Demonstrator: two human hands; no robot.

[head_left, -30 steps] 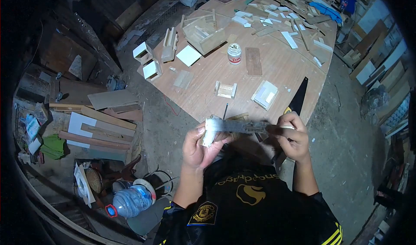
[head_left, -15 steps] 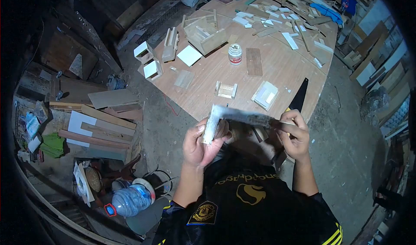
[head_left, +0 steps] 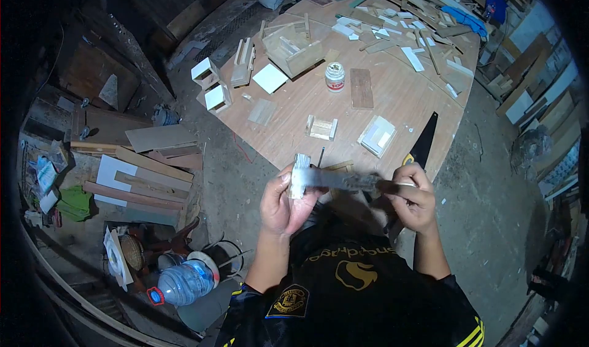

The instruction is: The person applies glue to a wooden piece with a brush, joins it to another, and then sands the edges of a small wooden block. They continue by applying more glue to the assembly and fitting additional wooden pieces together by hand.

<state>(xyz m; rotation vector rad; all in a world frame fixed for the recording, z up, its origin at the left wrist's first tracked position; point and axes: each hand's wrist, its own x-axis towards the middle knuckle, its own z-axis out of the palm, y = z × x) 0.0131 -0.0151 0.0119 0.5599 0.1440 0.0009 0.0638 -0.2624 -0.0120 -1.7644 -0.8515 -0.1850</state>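
My left hand [head_left: 284, 201] is closed around a small piece of wood [head_left: 300, 163], held upright with a pale, streaked face towards me. Wrapped in the fingers of my right hand [head_left: 412, 198] is the end of a long flat metal blade [head_left: 343, 180], dark near the hand and shiny farther out. Its far end lies across the wood piece; motion blur hides whether it is a file or a knife. Beyond my hands on the table are a small wooden frame piece [head_left: 321, 127] and a white-topped block [head_left: 377, 135].
The wooden table [head_left: 294, 104] bears an open jar [head_left: 335, 77], a brown board [head_left: 361, 89], a wooden box [head_left: 294, 55] and scattered offcuts [head_left: 392, 31]. A handsaw [head_left: 424, 141] lies at its right edge. Boards [head_left: 141, 181] and a large water bottle [head_left: 184, 284] are at left.
The blade has dropped from the wood piece's upper end towards its middle. My right hand has shifted slightly down and left; the left hand still grips the wood.
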